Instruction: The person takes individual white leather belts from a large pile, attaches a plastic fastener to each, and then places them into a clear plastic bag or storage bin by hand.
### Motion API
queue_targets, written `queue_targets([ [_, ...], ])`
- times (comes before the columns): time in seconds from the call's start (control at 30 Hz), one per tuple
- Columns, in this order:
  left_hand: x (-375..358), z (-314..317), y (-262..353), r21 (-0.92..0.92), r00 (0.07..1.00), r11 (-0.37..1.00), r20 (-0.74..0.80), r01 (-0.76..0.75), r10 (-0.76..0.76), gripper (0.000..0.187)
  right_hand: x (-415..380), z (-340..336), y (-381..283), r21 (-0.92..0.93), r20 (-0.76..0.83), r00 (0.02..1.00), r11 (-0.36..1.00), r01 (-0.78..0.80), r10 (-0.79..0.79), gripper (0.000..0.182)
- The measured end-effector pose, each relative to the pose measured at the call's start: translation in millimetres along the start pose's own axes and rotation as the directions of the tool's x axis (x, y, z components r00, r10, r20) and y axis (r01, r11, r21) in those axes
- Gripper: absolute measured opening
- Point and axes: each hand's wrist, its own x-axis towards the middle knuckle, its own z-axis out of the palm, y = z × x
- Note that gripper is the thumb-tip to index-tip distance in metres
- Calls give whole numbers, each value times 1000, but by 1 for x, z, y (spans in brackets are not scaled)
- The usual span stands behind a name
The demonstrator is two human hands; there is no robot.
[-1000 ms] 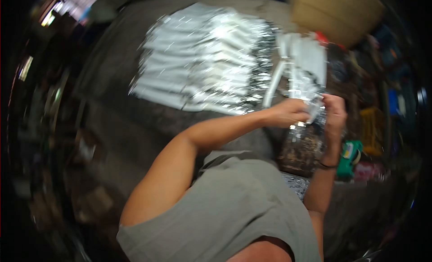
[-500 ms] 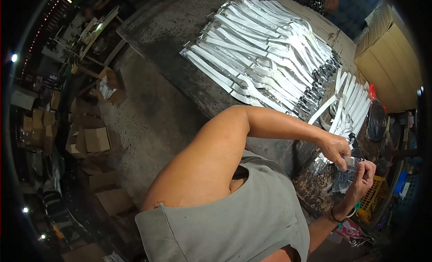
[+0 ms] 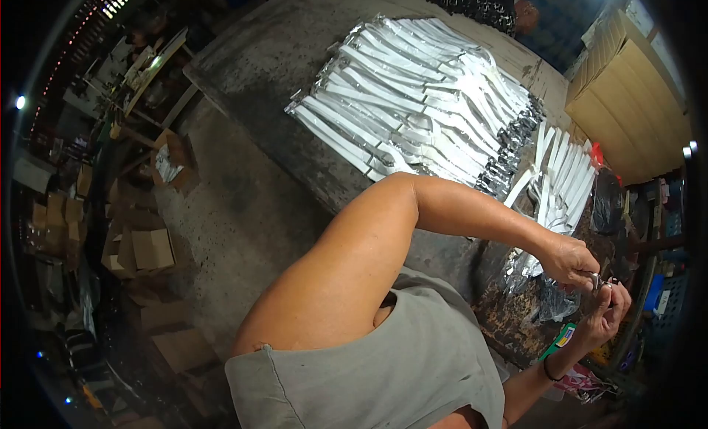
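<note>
**Two hands meeting on a small packet at the counter's edge**

A small shiny packet (image 3: 596,281) is shown pinched between both hands, just off the near edge of the counter (image 3: 280,82). The left hand (image 3: 571,261) is closed over it from above, its grip pressed together on the packet; the right hand (image 3: 606,311) is brought up from below, fingers curled, its grip likewise closed on the same packet. Little of the packet can be seen, since it is mostly covered by the two hands. A dark band (image 3: 549,371) is worn on the right wrist.

Much of the lower view is blocked by the left arm (image 3: 383,252) and a grey sleeveless shirt (image 3: 383,370), by which the near part of the counter is hidden. Beyond the arm, a large fan of white strips in silvery wrappers (image 3: 420,97) is laid across the counter. A smaller row of white strips (image 3: 564,175) lies just beside it, nearer the hands. Crumpled silvery foil (image 3: 549,300) is seen directly beneath the hands. Flat cardboard (image 3: 627,97) is stacked at the far right, and open boxes (image 3: 140,248) stand on the floor (image 3: 236,208) to the left.
</note>
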Motion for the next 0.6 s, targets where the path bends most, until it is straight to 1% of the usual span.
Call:
queue_targets([
  [0.03,3,-3,2,57,999,998,54,0,-3,23,0,-3,0,-7,-15,1000,1000,6,-6,14],
  [0.07,6,-4,2,64,998,998,68,-5,1,23,-1,-6,1,-10,-31,999,1000,8,-9,14],
  [0.13,12,-5,-3,284,972,929,77,-237,224,22,-3,-10,5,1,-39,999,1000,11,-11,15],
  [0.17,16,-2,-1,281,969,928,88,-246,230,22,-3,-12,8,-8,-49,999,1000,10,-11,15],
  [0.2,18,1,1,49,988,987,36,-155,153,22,-4,-12,12,-9,-68,998,1000,-12,11,15],
  [0.23,21,4,2,-190,998,980,6,-60,62,22,-5,-13,18,-10,-86,996,999,-35,34,16],
  [0.27,26,6,-1,-257,1000,966,17,-9,14,25,-5,-14,24,64,-76,993,994,-85,90,18],
  [0.3,29,4,0,-264,999,964,28,-14,22,25,-5,-17,25,51,-83,992,995,-88,92,18],
  [0.37,38,2,1,-8,963,978,179,208,-203,25,12,-9,1,-170,-262,960,974,-148,100,24],
  [0.4,43,7,-16,47,957,978,199,205,-211,23,18,-10,-2,-79,-308,942,983,-168,136,31],
  [0.43,47,12,-30,35,956,980,214,196,-199,23,27,-1,-20,-42,-309,943,989,-142,122,34],
  [0.47,52,16,-44,188,934,961,257,202,-246,25,32,8,-25,-71,-228,973,996,-60,43,37],
  [0.5,57,20,-62,341,910,920,291,191,-297,28,37,26,-51,85,-162,984,994,-62,75,40],
  [0.53,63,26,-98,445,914,893,332,67,-234,28,44,46,-70,210,-64,997,976,54,-41,45],
  [0.57,69,34,-125,534,909,843,379,-63,-172,29,45,66,-91,123,13,994,987,102,-105,46],
  [0.6,73,40,-127,523,903,849,400,-83,-158,29,48,82,-130,50,125,985,993,111,-117,45],
])
